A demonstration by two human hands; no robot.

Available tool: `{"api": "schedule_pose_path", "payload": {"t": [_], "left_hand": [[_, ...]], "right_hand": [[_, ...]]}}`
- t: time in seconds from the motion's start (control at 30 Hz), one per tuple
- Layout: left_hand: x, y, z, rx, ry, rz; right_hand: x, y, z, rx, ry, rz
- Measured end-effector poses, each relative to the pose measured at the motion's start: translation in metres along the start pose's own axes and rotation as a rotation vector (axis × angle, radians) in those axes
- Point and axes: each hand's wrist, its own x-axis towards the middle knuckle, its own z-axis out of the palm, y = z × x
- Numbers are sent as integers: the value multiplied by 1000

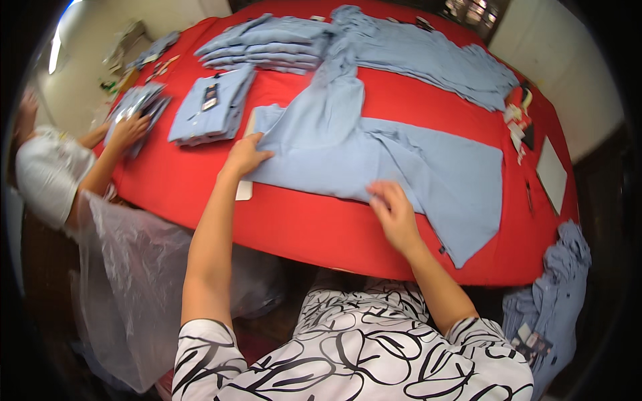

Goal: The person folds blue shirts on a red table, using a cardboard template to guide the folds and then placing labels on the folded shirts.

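My left hand (246, 155) and right hand (394, 215) lie with fingers flat on the blue shirt (374, 154), gripping nothing; shirt lies crosswise, bare red counter (301, 227) edge just below fingers.

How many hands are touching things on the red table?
3. The person's left hand and right hand press the spread blue shirt; a co-worker's hand rests on a packed shirt. Others may be hidden.
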Motion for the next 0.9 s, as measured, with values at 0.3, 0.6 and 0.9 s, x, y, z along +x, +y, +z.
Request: {"api": "schedule_pose_path", "payload": {"t": [0.3, 0.6, 0.9], "left_hand": [[18, 17, 28, 223, 334, 232], [20, 13, 53, 134, 597, 155], [25, -3, 50, 85, 556, 98]], "right_hand": [[-173, 36, -124, -940, 366, 157], [7, 123, -247, -450, 824, 274], [77, 186, -254, -911, 597, 476]]}}
